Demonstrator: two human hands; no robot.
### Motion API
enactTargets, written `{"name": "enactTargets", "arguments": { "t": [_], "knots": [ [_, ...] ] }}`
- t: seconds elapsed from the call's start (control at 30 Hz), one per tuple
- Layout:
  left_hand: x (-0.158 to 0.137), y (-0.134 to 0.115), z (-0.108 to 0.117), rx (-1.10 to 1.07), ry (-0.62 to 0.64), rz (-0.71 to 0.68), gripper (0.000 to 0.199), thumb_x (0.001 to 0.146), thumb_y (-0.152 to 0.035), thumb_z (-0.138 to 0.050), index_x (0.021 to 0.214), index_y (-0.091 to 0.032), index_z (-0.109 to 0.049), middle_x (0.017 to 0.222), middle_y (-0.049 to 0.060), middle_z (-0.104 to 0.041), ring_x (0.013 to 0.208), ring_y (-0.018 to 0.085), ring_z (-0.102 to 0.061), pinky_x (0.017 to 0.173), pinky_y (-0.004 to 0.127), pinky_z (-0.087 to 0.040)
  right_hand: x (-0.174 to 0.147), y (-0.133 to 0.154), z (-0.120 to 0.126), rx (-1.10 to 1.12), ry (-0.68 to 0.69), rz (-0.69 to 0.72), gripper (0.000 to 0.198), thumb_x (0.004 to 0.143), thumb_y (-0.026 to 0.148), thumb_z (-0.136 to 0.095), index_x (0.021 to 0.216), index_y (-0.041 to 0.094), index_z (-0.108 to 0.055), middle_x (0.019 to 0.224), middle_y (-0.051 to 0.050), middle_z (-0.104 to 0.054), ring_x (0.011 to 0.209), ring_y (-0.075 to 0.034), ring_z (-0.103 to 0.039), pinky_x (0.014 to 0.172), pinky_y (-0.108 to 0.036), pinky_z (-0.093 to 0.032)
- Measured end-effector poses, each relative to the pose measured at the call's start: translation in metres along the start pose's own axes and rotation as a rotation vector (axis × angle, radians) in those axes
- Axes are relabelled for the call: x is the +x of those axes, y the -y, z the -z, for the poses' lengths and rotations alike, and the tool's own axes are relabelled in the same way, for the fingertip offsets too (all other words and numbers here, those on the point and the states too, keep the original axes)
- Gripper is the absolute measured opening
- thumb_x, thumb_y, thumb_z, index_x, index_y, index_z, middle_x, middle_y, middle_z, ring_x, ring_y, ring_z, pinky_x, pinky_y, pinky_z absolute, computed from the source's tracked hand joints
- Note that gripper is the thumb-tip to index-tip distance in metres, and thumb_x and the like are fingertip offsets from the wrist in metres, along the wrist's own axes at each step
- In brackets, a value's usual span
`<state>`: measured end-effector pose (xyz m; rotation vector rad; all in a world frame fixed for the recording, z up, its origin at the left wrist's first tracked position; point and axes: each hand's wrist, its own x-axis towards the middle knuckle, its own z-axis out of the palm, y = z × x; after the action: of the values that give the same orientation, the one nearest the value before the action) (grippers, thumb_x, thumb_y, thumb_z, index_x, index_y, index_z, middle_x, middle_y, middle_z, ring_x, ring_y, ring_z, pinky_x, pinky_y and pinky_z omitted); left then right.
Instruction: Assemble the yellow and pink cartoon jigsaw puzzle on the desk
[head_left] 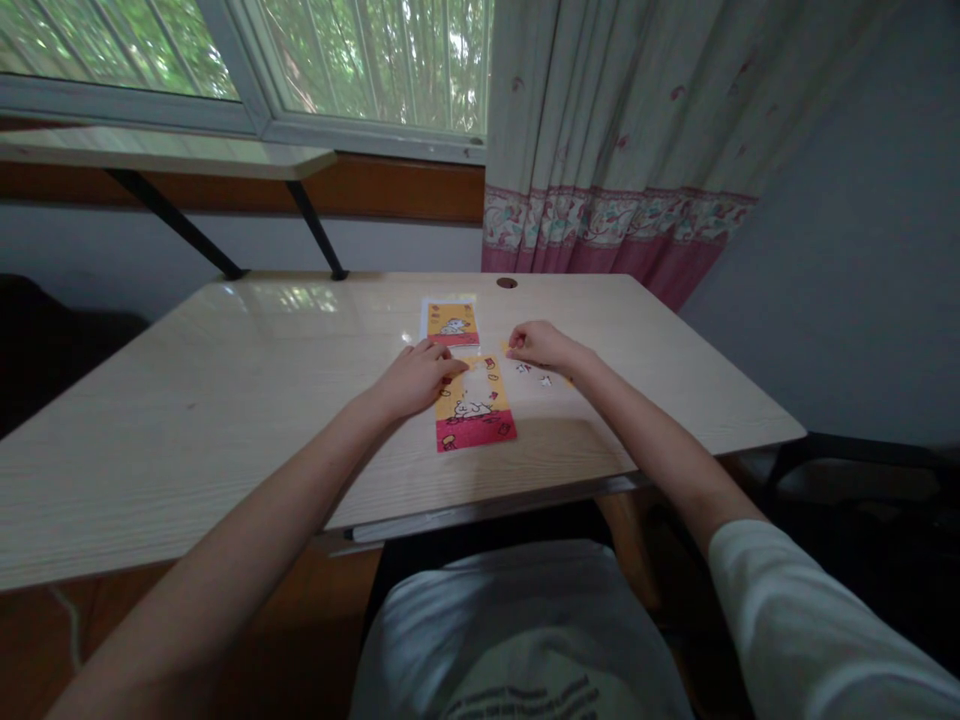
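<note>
A partly assembled jigsaw puzzle (pixel 480 429), yellow above and red below with a white cartoon animal, lies on the table in front of me. A pale gap shows in its upper middle. My left hand (pixel 421 378) rests on the puzzle's upper left edge, fingers extended and slightly bent. To the right of the puzzle, my right hand (pixel 541 345) is closed in a pinch low over the table, with a bit of yellow puzzle piece at its fingertips. Small loose puzzle pieces (pixel 545 381) lie under and beside that hand. Behind the puzzle is a matching picture card (pixel 453 322).
The pale wooden table (pixel 247 400) has a round cable hole (pixel 507 283) near its back edge. A raised shelf (pixel 165 150) on dark legs stands at the back left. Behind are a barred window and a curtain (pixel 585 150). A dark chair (pixel 862 470) is at the right.
</note>
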<state>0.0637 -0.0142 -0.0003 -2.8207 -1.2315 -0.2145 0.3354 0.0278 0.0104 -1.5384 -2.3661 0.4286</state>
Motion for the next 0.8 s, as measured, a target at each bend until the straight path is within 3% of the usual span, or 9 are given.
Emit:
{"name": "enactTargets", "arguments": {
  "t": [0.33, 0.5, 0.8],
  "knots": [
    [0.0, 0.001, -0.001, 0.003, -0.02, -0.006, 0.04, 0.092, -0.016, -0.049, 0.126, -0.027, -0.068, 0.109, 0.011, -0.066, 0.106, 0.028, -0.054, 0.08, 0.037, -0.041, 0.002, 0.019, -0.02, 0.549, 0.019, 0.016, 0.011, 0.082, 0.025, -0.064, 0.087, 0.014, -0.065, 0.062, 0.004, -0.057, 0.051, -0.008, -0.043, 0.051, -0.022, -0.033],
    [0.0, 0.002, -0.002, -0.003, -0.023, -0.012, 0.04, 0.092, -0.016, -0.049, 0.126, -0.027, -0.068, 0.109, 0.01, -0.066, 0.106, 0.028, -0.054, 0.081, 0.037, -0.041, 0.003, 0.028, -0.024, 0.551, 0.031, 0.051, 0.027, 0.082, 0.026, -0.064, 0.104, 0.013, -0.071, 0.064, 0.003, -0.059, 0.053, -0.008, -0.043, 0.053, -0.024, -0.034],
    [0.0, -0.001, 0.002, -0.013, -0.003, 0.011, 0.039, 0.092, -0.014, -0.052, 0.124, -0.025, -0.069, 0.109, 0.012, -0.066, 0.108, 0.03, -0.055, 0.084, 0.04, -0.043, -0.002, 0.035, -0.022, 0.573, 0.007, -0.023, 0.014, 0.078, 0.024, -0.069, 0.087, 0.015, -0.067, 0.064, 0.0, -0.065, 0.055, -0.009, -0.052, 0.054, -0.022, -0.04]
  ]
}}
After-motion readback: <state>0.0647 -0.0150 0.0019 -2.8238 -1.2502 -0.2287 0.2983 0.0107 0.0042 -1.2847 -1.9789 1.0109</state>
